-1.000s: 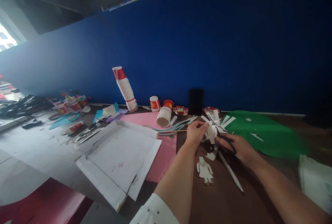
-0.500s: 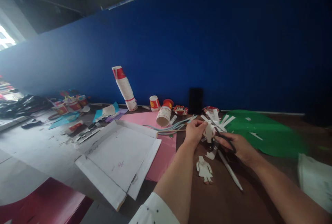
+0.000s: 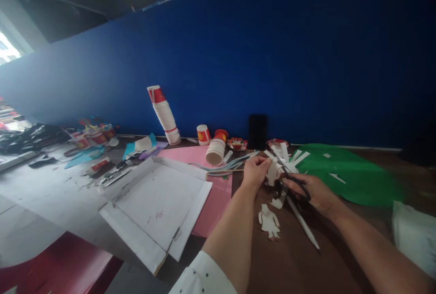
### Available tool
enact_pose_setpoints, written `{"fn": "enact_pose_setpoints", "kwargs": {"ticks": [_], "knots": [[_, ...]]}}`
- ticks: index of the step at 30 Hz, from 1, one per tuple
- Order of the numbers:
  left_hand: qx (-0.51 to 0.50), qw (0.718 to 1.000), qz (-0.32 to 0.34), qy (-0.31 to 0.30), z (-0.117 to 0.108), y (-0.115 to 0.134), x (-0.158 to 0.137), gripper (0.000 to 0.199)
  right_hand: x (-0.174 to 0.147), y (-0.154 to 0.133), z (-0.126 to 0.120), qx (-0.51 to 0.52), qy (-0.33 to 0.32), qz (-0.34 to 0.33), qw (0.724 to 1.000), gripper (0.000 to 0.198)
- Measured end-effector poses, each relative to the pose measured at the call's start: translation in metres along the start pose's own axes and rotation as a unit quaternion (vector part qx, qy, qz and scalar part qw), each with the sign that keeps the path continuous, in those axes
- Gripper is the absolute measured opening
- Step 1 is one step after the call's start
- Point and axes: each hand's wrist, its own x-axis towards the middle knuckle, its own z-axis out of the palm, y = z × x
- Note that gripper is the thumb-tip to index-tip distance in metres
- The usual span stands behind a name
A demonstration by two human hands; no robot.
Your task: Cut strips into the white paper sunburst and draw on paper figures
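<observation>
My left hand (image 3: 256, 171) pinches a small white paper cutout (image 3: 272, 174) by its upper left side. In my right hand (image 3: 311, 192) is a pair of black-handled scissors (image 3: 297, 186), its blades reaching up and left against the cutout's right edge. Below them on the brown table lies a finished-looking paper figure (image 3: 269, 222) with arms and a skirt shape. A white scrap (image 3: 278, 202) rests just above that figure. Beside my right wrist a white pen (image 3: 304, 223) lies at a slant. The scissor tips are partly hidden by the paper.
Behind my hands are a cut paper cup with splayed strips (image 3: 289, 160) and a green sheet (image 3: 344, 176). To the left lie pink paper (image 3: 218, 208) and a white box lid (image 3: 146, 203). A tall cup stack (image 3: 165, 117) leans near the blue wall (image 3: 218, 67).
The scissors have shifted slightly against the cutout, with their blades now lying across its upper right side. My left hand keeps its hold in nearly the same place.
</observation>
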Motion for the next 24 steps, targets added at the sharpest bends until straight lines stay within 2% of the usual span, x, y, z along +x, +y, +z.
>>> {"fn": "enact_pose_setpoints", "kwargs": {"ticks": [14,24], "knots": [[0.008,1.000,0.004,0.010,-0.0001,-0.0006,0.0015,0.016,0.0011,0.0023,0.0010,-0.002,0.001,0.003,1.000,0.063],[-0.026,0.999,-0.010,0.017,-0.0015,-0.0043,0.0049,0.017,0.0022,0.0032,0.0003,0.010,-0.016,0.008,1.000,0.067]]}}
